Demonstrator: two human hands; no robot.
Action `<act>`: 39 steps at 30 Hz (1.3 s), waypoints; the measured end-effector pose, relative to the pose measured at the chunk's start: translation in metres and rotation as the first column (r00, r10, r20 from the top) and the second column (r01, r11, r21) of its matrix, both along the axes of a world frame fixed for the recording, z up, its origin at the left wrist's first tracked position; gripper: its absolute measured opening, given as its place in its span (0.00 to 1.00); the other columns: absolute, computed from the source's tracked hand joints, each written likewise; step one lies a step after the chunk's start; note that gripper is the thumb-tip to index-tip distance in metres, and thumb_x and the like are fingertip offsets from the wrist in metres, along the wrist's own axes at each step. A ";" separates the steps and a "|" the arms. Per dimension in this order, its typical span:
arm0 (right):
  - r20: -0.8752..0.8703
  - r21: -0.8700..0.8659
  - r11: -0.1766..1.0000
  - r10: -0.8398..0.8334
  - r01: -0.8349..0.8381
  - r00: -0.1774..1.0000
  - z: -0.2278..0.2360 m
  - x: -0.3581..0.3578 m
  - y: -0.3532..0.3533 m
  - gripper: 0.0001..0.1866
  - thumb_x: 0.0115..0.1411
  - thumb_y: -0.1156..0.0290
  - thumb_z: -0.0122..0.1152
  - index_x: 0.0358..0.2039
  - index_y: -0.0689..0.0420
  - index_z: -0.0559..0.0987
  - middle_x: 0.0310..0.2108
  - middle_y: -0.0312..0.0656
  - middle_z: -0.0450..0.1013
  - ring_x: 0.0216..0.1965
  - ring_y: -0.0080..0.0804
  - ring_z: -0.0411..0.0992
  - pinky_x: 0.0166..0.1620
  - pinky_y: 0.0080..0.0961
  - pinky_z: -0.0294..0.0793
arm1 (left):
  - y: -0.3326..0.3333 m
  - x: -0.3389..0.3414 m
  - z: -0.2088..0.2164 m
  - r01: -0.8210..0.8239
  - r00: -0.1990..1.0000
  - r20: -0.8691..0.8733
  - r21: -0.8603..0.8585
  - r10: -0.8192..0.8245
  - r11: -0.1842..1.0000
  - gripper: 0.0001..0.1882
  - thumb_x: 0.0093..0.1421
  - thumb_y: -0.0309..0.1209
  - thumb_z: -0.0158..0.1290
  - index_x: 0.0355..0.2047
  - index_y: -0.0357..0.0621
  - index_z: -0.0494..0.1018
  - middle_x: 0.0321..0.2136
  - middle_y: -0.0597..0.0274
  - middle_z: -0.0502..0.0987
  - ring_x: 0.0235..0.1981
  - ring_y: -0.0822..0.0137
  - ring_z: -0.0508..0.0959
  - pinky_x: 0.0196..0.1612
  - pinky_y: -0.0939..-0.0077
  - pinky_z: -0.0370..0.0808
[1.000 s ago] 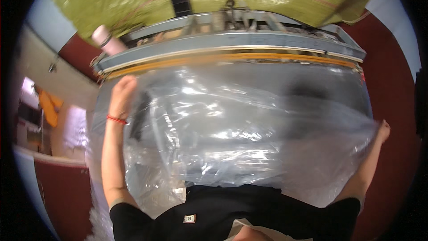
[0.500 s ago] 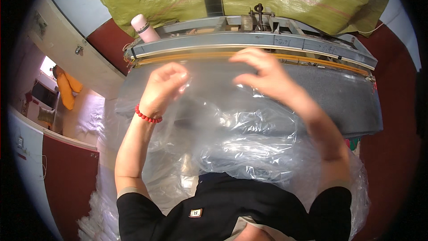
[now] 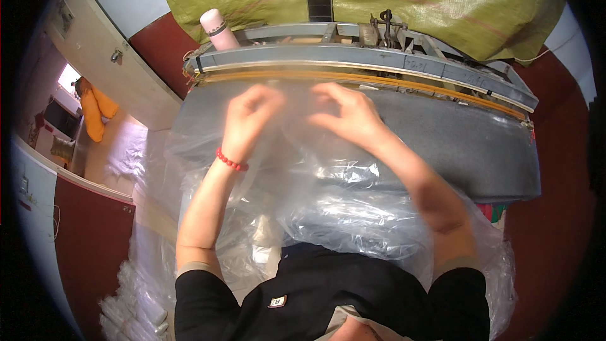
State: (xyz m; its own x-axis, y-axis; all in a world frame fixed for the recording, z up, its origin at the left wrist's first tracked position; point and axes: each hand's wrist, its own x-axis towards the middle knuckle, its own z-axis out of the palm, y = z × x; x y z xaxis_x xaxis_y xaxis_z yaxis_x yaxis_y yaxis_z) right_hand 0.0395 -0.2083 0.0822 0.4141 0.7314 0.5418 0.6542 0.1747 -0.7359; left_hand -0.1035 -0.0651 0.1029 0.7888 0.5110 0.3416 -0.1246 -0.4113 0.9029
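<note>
Clear plastic sheeting [image 3: 353,215] lies in crinkled folds across my lap and over the near side of a grey padded work surface [image 3: 461,139]. My left hand [image 3: 251,117], with a red bead bracelet on its wrist, is curled in a pinch at the upper part of the film; motion blurs its fingertips. A hazy stretch of the film spans the space below and between my hands. To its right, my right hand [image 3: 350,117] has thumb and fingers spread in a C shape, with nothing visible between them.
Behind the surface runs a grey metal frame [image 3: 265,57] with orange strips [image 3: 379,80] along its front. A pink bottle [image 3: 219,30] stands on its left end, and a dark clamp [image 3: 386,28] rises farther right. More plastic [image 3: 132,303] heaps at lower left, near an open door [image 3: 107,44].
My right hand has moved left, closer to my left hand. My left hand has risen slightly and shifted right. The whole view has shifted a little as well.
</note>
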 end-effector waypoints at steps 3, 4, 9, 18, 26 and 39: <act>0.171 -0.233 0.950 -0.169 0.206 0.971 -0.052 0.060 -0.038 0.13 0.43 0.66 0.64 0.30 0.55 0.75 0.22 0.39 0.73 0.22 0.30 0.71 0.28 0.23 0.69 | 0.019 0.027 -0.021 -0.064 0.997 0.036 -0.118 0.069 0.991 0.04 0.52 0.30 0.53 0.27 0.44 0.72 0.20 0.74 0.70 0.18 0.86 0.62 0.20 0.93 0.55; -0.006 -0.396 0.913 -0.112 0.101 0.994 -0.077 0.086 -0.054 0.14 0.44 0.66 0.63 0.32 0.56 0.73 0.22 0.38 0.73 0.22 0.28 0.71 0.27 0.22 0.69 | 0.021 0.038 -0.026 -0.134 0.991 -0.006 -0.225 0.136 0.965 0.04 0.52 0.30 0.53 0.27 0.44 0.72 0.19 0.74 0.70 0.17 0.85 0.62 0.19 0.92 0.55; -0.585 -0.400 0.912 -0.181 -0.087 0.791 -0.099 0.137 -0.093 0.09 0.50 0.69 0.57 0.30 0.59 0.72 0.21 0.38 0.71 0.21 0.21 0.69 0.21 0.19 0.67 | 0.061 0.101 -0.110 -0.248 0.968 0.009 -0.155 0.252 0.956 0.05 0.53 0.30 0.51 0.25 0.42 0.72 0.15 0.75 0.67 0.14 0.84 0.61 0.17 0.90 0.56; 0.059 -0.119 0.686 -0.716 0.718 0.695 -0.099 0.155 -0.059 0.09 0.52 0.66 0.55 0.24 0.57 0.69 0.17 0.46 0.70 0.20 0.42 0.70 0.25 0.33 0.66 | 0.057 0.178 -0.150 -0.464 0.863 0.137 -0.162 0.486 0.871 0.07 0.50 0.29 0.53 0.21 0.38 0.72 0.15 0.72 0.69 0.15 0.82 0.63 0.19 0.88 0.59; -0.086 0.060 0.701 -0.705 0.710 0.704 -0.118 0.168 -0.056 0.09 0.47 0.72 0.59 0.22 0.58 0.67 0.13 0.40 0.67 0.15 0.30 0.67 0.21 0.25 0.65 | 0.060 0.182 -0.151 -0.635 0.755 0.080 -0.161 0.651 0.755 0.11 0.49 0.25 0.51 0.22 0.43 0.58 0.14 0.66 0.67 0.14 0.76 0.67 0.17 0.84 0.64; -0.189 0.117 0.861 -0.469 0.494 0.863 -0.097 0.136 -0.056 0.06 0.46 0.81 0.55 0.22 0.60 0.67 0.13 0.32 0.63 0.16 0.13 0.60 0.20 0.13 0.61 | 0.063 0.163 -0.143 -0.547 0.820 0.137 -0.100 0.556 0.831 0.04 0.51 0.23 0.45 0.25 0.42 0.61 0.16 0.65 0.67 0.15 0.76 0.68 0.17 0.84 0.65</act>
